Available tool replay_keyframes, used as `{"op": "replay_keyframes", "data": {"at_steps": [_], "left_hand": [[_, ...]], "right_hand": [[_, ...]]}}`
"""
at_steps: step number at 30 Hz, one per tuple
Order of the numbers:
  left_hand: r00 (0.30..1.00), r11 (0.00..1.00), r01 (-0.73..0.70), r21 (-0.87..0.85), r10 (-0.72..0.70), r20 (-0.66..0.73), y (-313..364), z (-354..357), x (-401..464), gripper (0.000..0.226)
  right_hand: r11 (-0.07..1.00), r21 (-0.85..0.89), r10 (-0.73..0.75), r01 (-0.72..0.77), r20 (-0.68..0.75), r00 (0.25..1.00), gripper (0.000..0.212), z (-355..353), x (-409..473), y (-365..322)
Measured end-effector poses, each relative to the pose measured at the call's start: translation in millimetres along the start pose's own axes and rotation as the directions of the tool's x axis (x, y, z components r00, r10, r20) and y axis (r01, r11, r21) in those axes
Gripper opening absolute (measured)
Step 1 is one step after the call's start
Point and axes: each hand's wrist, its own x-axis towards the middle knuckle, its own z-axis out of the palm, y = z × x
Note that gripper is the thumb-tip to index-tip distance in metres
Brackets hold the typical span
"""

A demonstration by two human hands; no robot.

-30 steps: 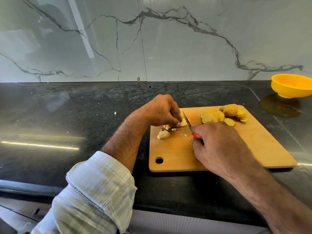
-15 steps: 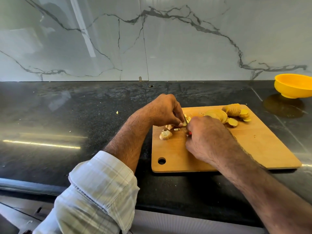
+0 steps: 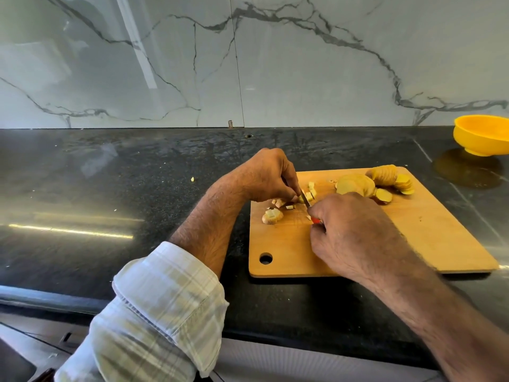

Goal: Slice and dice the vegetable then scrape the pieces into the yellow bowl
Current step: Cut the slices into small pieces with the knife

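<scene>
a: which step is this?

b: dicing, by my read. the right hand [image 3: 355,235] is curled round a small knife [image 3: 306,201] with a red handle, only a short bit of blade showing past the knuckles. the blade sits on a small stack of vegetable slices that the left hand [image 3: 264,176] pinches down with bent fingertips, right beside the edge.

a: where's all that on the cutting board [image 3: 429,235]?

b: far left part of the board. a few pale diced cubes [image 3: 311,188] lie just beyond the blade, more bits near the left hand, and one scored chunk [image 3: 272,216] sits nearer, toward the left edge.

a: and the rest of the vegetable?

b: a pile of round slices [image 3: 374,183] at the far right of the board, still whole discs. so slicing looks done, dicing is early.

a: the yellow bowl [image 3: 482,135]?

b: on the black counter [image 3: 110,202], far right, well apart from the board and partly cut off by the frame edge. i can't see inside it.

a: what does the next move call for?

b: i'd say short downward cuts with the left fingertips tucked back, since they're touching the piece just beside the blade. then feed in the waiting slices. one stray bit [image 3: 192,178] sits on the counter to the left.
</scene>
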Motion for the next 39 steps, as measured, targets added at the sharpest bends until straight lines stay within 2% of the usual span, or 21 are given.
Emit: {"op": "replay_keyframes", "data": {"at_steps": [7,11,14,18,24,30,36,39], "left_hand": [[1.0,1.0,0.006,0.01,-0.006,0.009,-1,-2,0,0.007],[1.0,1.0,-0.001,-0.006,0.001,0.007,-2,-2,0,0.007],[1.0,1.0,-0.024,-0.018,0.025,0.018,-6,-5,-2,0.009],[0.994,0.998,-0.054,-0.035,0.05,-0.094,-14,-9,-6,0.009],[0.943,1.0,-0.027,-0.004,0.024,-0.332,-23,-6,-1,0.006],[0.923,0.999,0.044,0.003,-0.04,-0.383,-28,-9,1,0.01],[0.897,0.998,0.059,0.007,-0.05,-0.439,-28,-10,0,0.014],[0.895,0.999,0.045,0.02,-0.031,-0.446,-27,-9,0,0.016]], "right_hand": [[1.0,-0.005,-0.014,0.013,-0.108,0.994,0.042,9,28,1],[0.997,0.007,-0.073,0.075,-0.144,0.987,0.029,15,6,9],[0.993,0.064,-0.088,0.104,-0.214,0.973,0.033,16,-13,21],[0.997,0.068,-0.018,0.043,-0.338,0.941,0.037,10,-7,38],[1.0,0.013,0.005,-0.002,-0.249,0.968,0.037,11,11,37],[0.993,0.041,-0.095,0.109,-0.249,0.964,0.031,19,12,32],[0.946,0.112,-0.268,0.303,-0.251,0.93,0.034,28,4,22],[0.938,0.175,-0.233,0.3,-0.326,0.916,0.033,24,3,34]]}}
